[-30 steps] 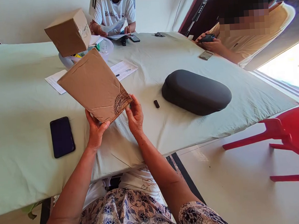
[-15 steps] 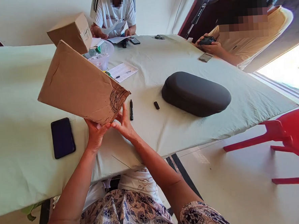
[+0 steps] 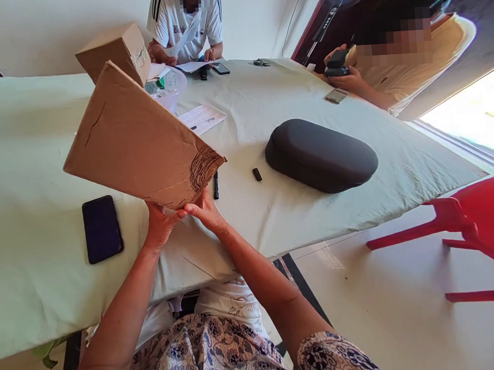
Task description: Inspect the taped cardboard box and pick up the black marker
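Note:
Both my hands hold up a brown cardboard box, tilted above the table, with dark scribbled pen lines on its near right corner. My left hand grips the lower edge, its fingers mostly hidden behind the cardboard. Beside it my right hand holds the same corner, and the two thumbs nearly meet. A black pen lies on the cloth just right of the box, partly covered by it. Its loose black cap rests farther right. To the left of my hands lies a dark phone.
A long dark case stands on the pale tablecloth. Behind my box are another carton, a plastic basin and a printed sheet. Two people sit at the table's far side and right. A red chair is at right.
The cardboard box has tilted and shifted slightly right, now covering more of the pen. At right, the other person's hands have changed position around a dark device.

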### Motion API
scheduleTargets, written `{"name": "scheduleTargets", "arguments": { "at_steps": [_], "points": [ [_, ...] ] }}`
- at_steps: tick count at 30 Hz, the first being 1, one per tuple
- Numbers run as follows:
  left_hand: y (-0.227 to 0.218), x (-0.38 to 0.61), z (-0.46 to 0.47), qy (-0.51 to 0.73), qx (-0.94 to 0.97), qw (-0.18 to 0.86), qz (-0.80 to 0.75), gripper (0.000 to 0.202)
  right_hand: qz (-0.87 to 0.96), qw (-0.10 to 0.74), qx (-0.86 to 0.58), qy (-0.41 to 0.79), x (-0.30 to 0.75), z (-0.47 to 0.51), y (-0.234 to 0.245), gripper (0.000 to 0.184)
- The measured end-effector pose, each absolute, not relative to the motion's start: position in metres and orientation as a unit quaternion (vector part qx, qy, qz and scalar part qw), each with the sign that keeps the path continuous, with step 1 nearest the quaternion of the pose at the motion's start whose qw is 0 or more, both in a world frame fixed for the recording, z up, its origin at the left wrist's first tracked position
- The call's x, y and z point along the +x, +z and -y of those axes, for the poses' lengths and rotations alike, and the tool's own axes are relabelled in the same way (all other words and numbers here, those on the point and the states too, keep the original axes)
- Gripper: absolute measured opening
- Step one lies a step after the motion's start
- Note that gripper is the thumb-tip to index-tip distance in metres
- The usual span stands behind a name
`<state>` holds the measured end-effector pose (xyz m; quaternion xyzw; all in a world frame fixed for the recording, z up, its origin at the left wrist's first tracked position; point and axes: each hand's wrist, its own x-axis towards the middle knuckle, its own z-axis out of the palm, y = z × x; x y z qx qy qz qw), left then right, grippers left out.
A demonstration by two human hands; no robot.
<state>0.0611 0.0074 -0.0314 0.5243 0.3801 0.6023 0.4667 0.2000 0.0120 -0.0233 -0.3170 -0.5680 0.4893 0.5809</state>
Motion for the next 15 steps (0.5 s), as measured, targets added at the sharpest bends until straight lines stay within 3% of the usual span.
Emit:
{"name": "scheduleTargets", "arguments": {
  "at_steps": [8,13,15],
  "points": [
    [-0.038,0.052,-0.010,0.556,0.549,0.520,-0.345,0.110,0.435,0.616,-0.348,0.558,0.211,-0.027,-0.028,0.100],
    [-0.036,0.050,-0.014,0.621,0.460,0.515,-0.371,0.084,0.320,0.725,-0.300,0.532,0.227,-0.031,-0.019,0.067],
    [-0.032,0.043,-0.019,0.660,0.405,0.511,-0.375,0.070,0.301,0.723,-0.288,0.551,0.225,-0.029,-0.017,0.059]
  ]
}}
